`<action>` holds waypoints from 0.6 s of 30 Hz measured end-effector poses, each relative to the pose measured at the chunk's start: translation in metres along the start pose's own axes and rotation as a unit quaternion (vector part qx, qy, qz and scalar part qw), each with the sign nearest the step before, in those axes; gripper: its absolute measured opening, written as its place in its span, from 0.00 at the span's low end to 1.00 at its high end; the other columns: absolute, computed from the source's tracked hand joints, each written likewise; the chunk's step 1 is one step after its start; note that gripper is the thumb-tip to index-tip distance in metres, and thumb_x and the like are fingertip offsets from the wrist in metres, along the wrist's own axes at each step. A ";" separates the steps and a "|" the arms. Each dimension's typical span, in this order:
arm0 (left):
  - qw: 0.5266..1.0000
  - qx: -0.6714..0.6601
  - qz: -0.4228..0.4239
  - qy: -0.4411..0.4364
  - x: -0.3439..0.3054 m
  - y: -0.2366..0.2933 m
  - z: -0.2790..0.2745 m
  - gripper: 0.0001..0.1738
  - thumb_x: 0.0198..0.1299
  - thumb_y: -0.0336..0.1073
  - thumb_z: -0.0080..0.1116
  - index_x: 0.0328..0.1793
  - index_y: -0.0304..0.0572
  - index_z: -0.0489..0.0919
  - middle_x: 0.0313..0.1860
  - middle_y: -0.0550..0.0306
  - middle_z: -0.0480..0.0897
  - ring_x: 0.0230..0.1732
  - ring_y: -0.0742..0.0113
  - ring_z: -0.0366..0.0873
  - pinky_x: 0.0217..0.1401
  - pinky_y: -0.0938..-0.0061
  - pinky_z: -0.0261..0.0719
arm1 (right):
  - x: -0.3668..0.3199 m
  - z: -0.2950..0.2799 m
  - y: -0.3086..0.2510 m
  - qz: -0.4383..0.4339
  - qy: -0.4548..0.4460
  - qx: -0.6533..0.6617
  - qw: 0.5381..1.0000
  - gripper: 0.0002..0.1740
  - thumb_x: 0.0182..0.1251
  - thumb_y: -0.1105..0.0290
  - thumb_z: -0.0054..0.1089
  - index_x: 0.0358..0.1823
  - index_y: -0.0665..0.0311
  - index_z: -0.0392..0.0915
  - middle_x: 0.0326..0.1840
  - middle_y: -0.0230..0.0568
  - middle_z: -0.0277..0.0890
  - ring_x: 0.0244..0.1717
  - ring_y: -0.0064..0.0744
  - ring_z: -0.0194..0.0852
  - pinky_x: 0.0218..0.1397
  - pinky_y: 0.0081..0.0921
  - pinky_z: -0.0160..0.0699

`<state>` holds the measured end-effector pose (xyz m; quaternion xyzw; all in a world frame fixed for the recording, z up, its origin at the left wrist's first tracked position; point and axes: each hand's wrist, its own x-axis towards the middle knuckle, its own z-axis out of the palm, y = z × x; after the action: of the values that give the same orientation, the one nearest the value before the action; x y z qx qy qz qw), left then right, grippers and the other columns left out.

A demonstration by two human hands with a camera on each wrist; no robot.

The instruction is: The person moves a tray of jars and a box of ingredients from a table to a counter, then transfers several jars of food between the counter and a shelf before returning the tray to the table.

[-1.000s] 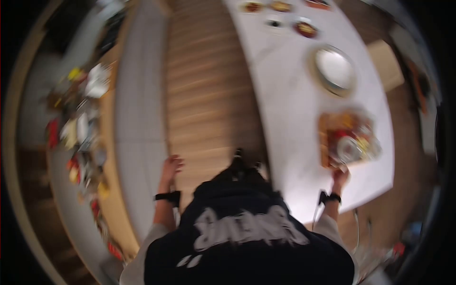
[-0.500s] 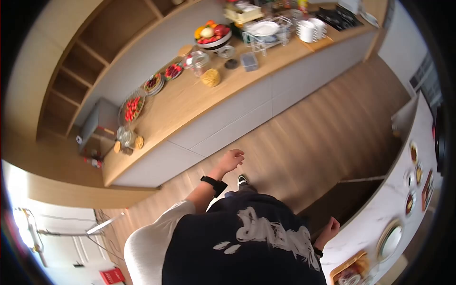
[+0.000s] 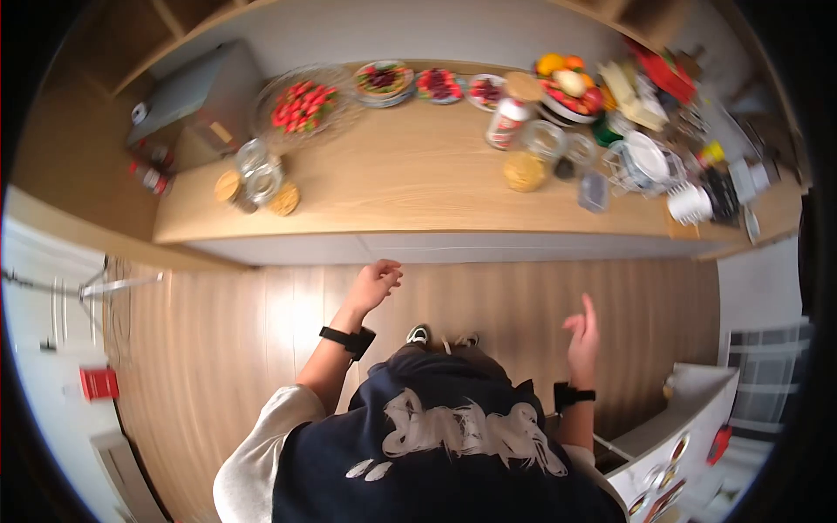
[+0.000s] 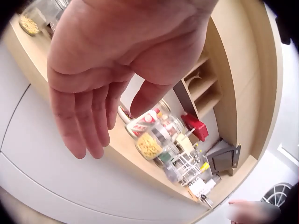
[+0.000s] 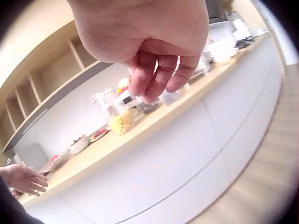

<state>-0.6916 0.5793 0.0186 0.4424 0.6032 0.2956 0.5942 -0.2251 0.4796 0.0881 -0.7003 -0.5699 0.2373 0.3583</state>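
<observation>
My left hand [image 3: 377,286] hangs in the air before the long wooden counter [image 3: 392,196], its fingers loosely bent and nothing in them. To its right, my right hand [image 3: 582,338] is raised over the floor, also empty, with one finger pointing forward and the others loosely curled. In the left wrist view, the left fingers [image 4: 84,116] droop in front of the cabinet. A glass jar of yellow pasta [image 3: 524,172] stands on the counter, beyond both hands. Left of it, a clear glass dish [image 3: 336,118] holds red fruit, and further left are several small jars [image 3: 260,174].
Plates of cut fruit [image 3: 438,84] line the back of the counter, near a heaped fruit bowl [image 3: 571,96]. A wire dish rack [image 3: 641,166] and white mugs [image 3: 689,204] stand at the right end. Behind me at lower right is a white table [image 3: 641,462] with dishes.
My body has turned from the white table to face the wooden counter. The right hand, earlier at the tray of food on that table, has come away to hang before me.
</observation>
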 end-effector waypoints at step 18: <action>0.866 -0.035 0.042 0.497 -0.016 0.057 -0.169 0.19 0.71 0.30 0.54 0.66 0.33 0.77 0.50 0.50 0.87 0.44 0.64 0.89 0.40 0.73 0.85 | 0.339 0.137 -0.097 -0.203 0.089 -0.285 0.932 0.50 0.61 0.47 0.74 0.81 0.52 0.59 0.80 0.60 0.56 0.81 0.61 0.53 0.79 0.53 0.58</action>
<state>-0.8478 0.6184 0.0960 0.2408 0.7885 0.5224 0.2178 -0.3071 0.8489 0.1026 -0.6609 -0.7092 -0.0766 0.2332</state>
